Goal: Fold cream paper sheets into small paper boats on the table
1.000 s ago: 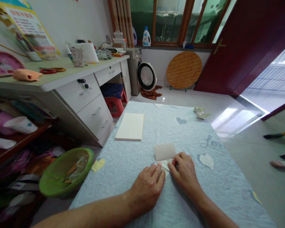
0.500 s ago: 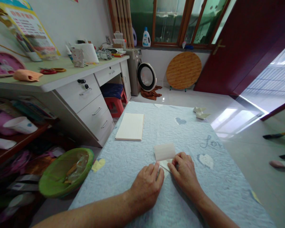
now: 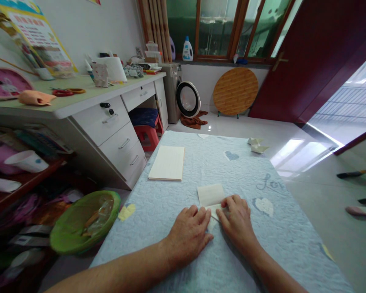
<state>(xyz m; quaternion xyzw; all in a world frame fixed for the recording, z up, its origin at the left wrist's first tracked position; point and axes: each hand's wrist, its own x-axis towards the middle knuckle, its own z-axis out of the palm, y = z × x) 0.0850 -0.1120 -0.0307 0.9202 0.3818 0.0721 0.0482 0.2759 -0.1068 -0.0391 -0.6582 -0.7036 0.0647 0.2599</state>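
Note:
A cream sheet of folded paper (image 3: 210, 195) lies on the pale blue quilted cover (image 3: 158, 211) of a low table, with its near part between my hands. My right hand (image 3: 236, 226) presses its fingers onto the paper's near end. My left hand (image 3: 189, 236) lies flat just left of it, fingertips at the paper's lower edge. A stack of cream paper (image 3: 167, 162) sits farther up the cover. The hands hide part of the folded sheet.
Two small folded paper pieces (image 3: 256, 144) lie at the cover's far right corner. A green basin (image 3: 85, 221) stands on the floor left of the table, below a white desk with drawers (image 3: 110, 130). A washing machine (image 3: 171, 89) stands beyond.
My left hand has slid slightly forward and sits a little farther from the paper. My right hand and the sheet have barely moved.

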